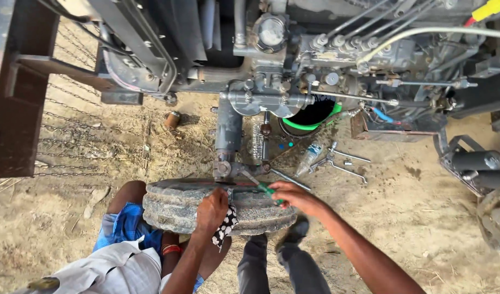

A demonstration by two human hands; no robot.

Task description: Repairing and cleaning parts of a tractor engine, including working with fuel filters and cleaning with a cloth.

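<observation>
Our left hand (211, 209) presses a black-and-white patterned cloth (226, 226) on the worn grey rubber tyre (173, 207); at 2 o'clock, right hand (291, 195) fingers grip a green-handled tool (267, 190).

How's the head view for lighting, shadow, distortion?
Head view: flat daylight on the sandy ground, no harsh glare; deep shadow under the engine; wide-angle bending at the edges; both hands, left and right, and the tyre sharp.
</observation>
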